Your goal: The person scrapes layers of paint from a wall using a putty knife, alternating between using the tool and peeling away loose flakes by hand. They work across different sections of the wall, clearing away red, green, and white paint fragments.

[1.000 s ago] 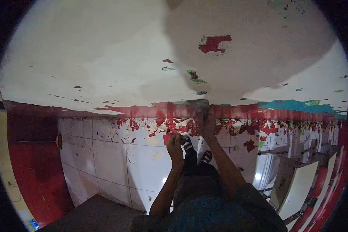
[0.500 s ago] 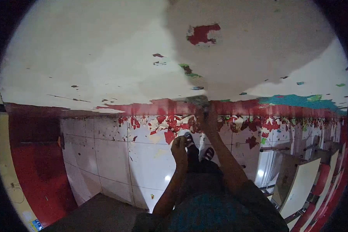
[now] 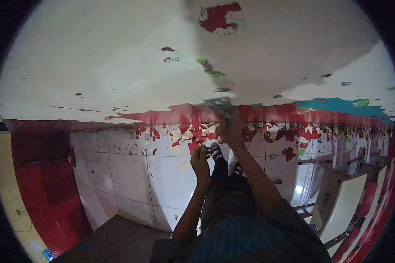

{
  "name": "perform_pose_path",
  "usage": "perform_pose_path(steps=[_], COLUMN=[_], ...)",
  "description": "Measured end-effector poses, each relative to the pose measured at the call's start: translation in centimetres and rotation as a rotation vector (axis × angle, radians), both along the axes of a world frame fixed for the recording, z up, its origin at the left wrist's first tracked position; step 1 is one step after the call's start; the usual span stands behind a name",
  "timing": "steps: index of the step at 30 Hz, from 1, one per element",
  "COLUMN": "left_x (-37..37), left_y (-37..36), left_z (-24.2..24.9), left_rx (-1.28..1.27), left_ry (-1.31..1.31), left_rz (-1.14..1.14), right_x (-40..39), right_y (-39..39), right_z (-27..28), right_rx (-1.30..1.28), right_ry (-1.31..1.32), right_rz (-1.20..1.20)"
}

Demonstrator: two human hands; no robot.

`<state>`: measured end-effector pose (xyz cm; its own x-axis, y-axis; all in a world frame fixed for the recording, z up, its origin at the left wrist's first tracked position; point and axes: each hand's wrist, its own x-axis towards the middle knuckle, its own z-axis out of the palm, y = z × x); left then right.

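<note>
My right hand [image 3: 231, 129] is stretched out to the wall and grips a scraper [image 3: 218, 104], whose wide blade lies flat against the red paint band [image 3: 162, 117] at the foot of the white wall [image 3: 101, 70]. My left hand [image 3: 200, 158] hangs lower and to the left of the right arm, with curled fingers and nothing visible in it. It is just above my sandalled feet [image 3: 215, 151]. Red paint flakes [image 3: 193, 133] lie on the floor below the blade.
White floor tiles [image 3: 127, 175] run along the wall, strewn with chips. Stacked chairs and table tops [image 3: 342, 206] crowd the right side. A red panel [image 3: 35, 184] stands at left, and a dark slab [image 3: 114, 239] lies at bottom left. Turquoise paint remains [image 3: 338, 106] on the wall at right.
The wall patches have slid upward in view. My right hand and scraper sit a little higher along the red band, and my left hand has risen slightly.
</note>
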<state>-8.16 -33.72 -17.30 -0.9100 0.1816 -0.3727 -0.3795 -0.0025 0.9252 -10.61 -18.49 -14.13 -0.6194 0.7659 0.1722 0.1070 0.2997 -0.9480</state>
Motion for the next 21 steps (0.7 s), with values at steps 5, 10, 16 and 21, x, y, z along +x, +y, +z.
perform_pose_path(steps=[5, 10, 16, 21], left_x=[-5.5, -7.1, -6.0, -5.2], left_y=[4.2, 9.8, 10.8, 11.4], left_z=[-0.8, 0.7, -0.2, 2.6], left_rx=[0.108, 0.235, 0.804, 1.106], left_ry=[0.303, 0.108, 0.109, -0.419], left_rz=[-0.078, -0.168, -0.318, -0.084], right_x=[0.1, 1.1, 1.4, 0.4], right_y=[-0.1, 2.2, 2.6, 2.0], right_z=[-2.2, -1.0, 6.0, 7.3], right_rx=[0.162, 0.256, 0.430, 0.589], right_ry=[-0.002, -0.046, -0.465, -0.347], right_rz=[0.030, 0.034, 0.209, 0.247])
